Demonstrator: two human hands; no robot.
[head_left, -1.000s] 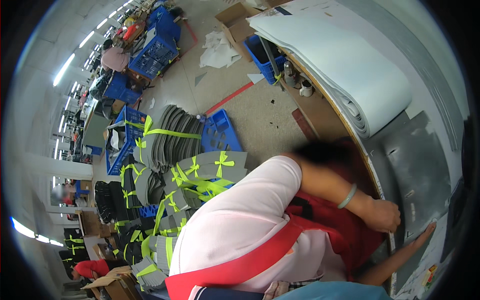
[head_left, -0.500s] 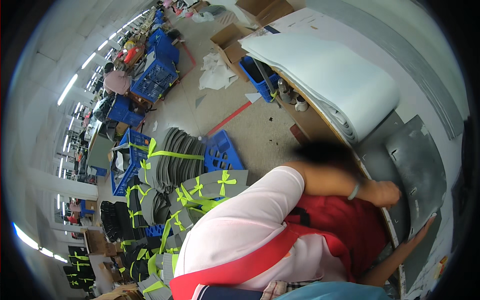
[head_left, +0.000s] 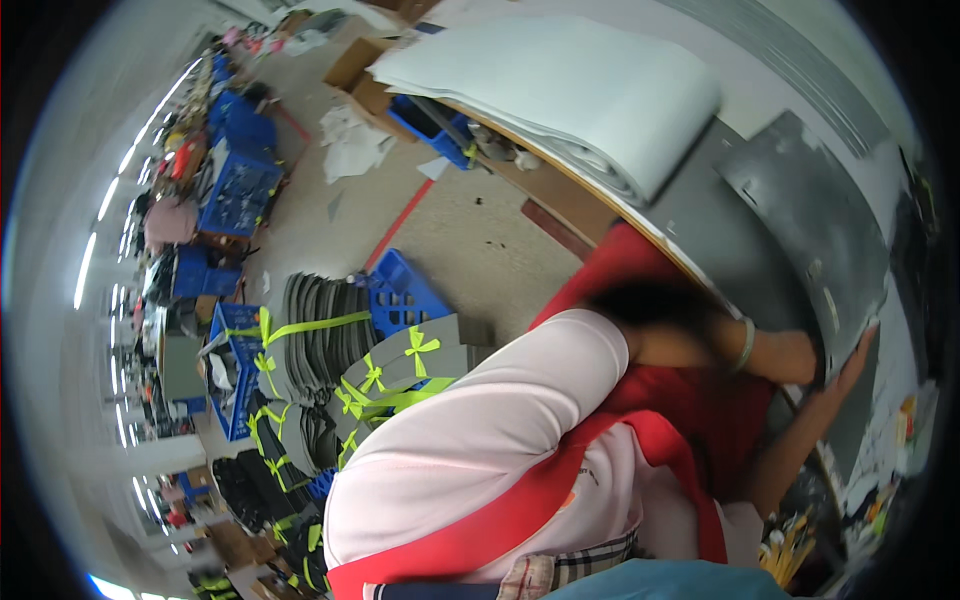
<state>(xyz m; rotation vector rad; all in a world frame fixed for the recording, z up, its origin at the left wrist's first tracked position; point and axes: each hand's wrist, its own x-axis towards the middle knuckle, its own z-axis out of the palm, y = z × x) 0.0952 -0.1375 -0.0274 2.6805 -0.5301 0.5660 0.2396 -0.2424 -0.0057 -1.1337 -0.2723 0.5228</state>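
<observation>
A curved dark grey panel [head_left: 806,205] with small slots lies on a wider grey sheet [head_left: 735,205] on the worktable at the right. My left hand [head_left: 797,357], below a bracelet, is closed at the panel's near left edge. Its fingers are turned away, so whatever they hold is hidden. At the panel's near end is my right hand [head_left: 848,376], its fingers stretched along the edge and touching it. The two hands are close together. A dark blurred shape hides part of my left forearm.
A rolled white sheet [head_left: 580,105] covers the table's far part. Below the table edge are a blue crate [head_left: 432,130] and a cardboard box [head_left: 358,72]. Grey stacked pieces [head_left: 318,325] tied with yellow-green strips stand on the left. Small clutter [head_left: 790,548] lies near my right forearm.
The whole view has shifted, with the floor and stacks now farther left. My left hand has moved along the panel's edge toward its near end, closer to my right hand.
</observation>
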